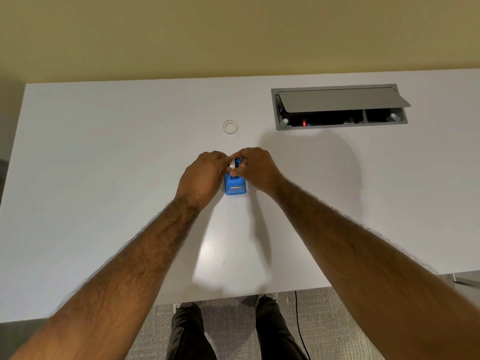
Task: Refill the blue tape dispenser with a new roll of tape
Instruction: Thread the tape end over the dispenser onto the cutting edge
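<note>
Both hands meet over the small blue plastic tape dispenser (235,185) on the white table (104,165): left hand (205,175) apparently bracing it, grip unclear, right hand (255,168) pinching the white tape roll (233,163) to seat it.

I stand at a white tabletop (104,178) set against a yellow wall (233,35). A grey cable hatch (340,100) is open. Grey carpet (228,323) lies below.

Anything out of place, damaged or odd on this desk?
Nothing looks damaged or spilled. Two small things: a clear ring, likely a tape roll or core, lies loose beyond the blue dispenser, and the desk's cable hatch lid stands propped open. Both hands are at the dispenser.
</note>
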### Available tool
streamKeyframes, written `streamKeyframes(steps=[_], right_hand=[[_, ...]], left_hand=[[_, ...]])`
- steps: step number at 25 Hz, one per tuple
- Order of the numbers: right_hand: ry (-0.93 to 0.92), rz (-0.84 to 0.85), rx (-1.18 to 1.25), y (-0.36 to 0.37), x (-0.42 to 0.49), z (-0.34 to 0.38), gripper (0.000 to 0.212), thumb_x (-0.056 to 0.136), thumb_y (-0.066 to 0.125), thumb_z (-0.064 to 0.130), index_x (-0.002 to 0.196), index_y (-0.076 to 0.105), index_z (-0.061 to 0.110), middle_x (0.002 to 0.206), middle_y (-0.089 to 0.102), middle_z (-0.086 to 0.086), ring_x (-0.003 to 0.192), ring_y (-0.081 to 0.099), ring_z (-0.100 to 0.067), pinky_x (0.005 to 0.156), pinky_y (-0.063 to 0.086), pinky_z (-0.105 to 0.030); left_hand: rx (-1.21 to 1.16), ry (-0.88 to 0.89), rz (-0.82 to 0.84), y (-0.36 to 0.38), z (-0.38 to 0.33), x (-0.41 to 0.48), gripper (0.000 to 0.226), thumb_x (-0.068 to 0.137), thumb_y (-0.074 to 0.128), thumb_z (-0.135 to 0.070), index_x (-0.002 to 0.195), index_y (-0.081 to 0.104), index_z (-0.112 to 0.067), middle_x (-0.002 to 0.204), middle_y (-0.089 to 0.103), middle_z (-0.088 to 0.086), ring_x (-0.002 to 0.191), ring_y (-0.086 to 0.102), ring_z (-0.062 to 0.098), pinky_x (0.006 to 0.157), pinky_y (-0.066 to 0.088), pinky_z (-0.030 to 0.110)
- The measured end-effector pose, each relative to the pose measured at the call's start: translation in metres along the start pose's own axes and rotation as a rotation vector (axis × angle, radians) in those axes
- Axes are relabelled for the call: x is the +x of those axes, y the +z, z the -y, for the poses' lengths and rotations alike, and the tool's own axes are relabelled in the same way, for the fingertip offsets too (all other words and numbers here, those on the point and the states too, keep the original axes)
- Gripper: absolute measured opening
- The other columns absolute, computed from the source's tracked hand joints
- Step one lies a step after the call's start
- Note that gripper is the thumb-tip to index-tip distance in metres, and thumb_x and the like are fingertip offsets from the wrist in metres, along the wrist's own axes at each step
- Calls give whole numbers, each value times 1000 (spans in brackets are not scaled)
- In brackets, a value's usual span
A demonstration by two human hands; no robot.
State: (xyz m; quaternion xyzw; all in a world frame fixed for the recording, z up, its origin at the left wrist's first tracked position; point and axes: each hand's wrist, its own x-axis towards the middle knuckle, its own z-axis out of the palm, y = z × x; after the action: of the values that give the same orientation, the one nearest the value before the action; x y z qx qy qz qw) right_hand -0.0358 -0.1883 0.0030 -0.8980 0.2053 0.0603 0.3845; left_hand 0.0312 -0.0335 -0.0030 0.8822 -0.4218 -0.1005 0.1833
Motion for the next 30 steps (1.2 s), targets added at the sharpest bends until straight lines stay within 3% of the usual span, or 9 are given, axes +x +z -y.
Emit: streamKeyframes(steps=[4,7,12,15,23,30], right_hand=[[1,5,0,0,1,0,29,80,71,26,104,69,10,101,72,-6,81,59,-11,78,41,-18],[-3,9,-17,0,1,-1,32,81,71,29,106,68,9,103,72,-6,86,63,-15,80,42,-18],[-4,10,-21,0,2,0,30,81,70,29,105,70,10,101,72,-5,84,62,-14,79,43,-19],[-8,16,-27,0,2,-1,28,82,70,27,104,70,10,100,72,-5,83,62,-15,80,45,-21],[-18,9,-15,1,3,-2,27,79,72,27,101,71,12,96,73,-3,79,61,-12,80,50,-24],[-9,2,7,2,5,-3,23,77,74,28,95,72,14,94,73,-2,77,60,-10,79,50,-24]], left_hand=[[14,39,-11,-1,2,-10,33,97,58,-19,129,63,-21,112,69,4,95,63,27,75,55,38],[-13,54,-9,-3,-1,-11,26,97,56,-21,120,68,-21,111,68,4,94,63,27,77,55,41],[-423,-257,-75,-1,-14,-1,14,93,60,-14,103,69,-17,103,69,0,95,65,19,88,53,38],[-524,-302,-83,-3,-20,4,12,91,59,-4,95,67,-12,88,70,-3,84,67,16,83,55,34],[-443,-321,-9,-6,-16,16,6,90,65,-8,90,67,-14,91,70,1,81,64,16,79,54,32],[-442,-350,-7,-5,-18,16,20,90,57,-5,80,69,-17,84,70,-3,81,66,17,82,56,38]])
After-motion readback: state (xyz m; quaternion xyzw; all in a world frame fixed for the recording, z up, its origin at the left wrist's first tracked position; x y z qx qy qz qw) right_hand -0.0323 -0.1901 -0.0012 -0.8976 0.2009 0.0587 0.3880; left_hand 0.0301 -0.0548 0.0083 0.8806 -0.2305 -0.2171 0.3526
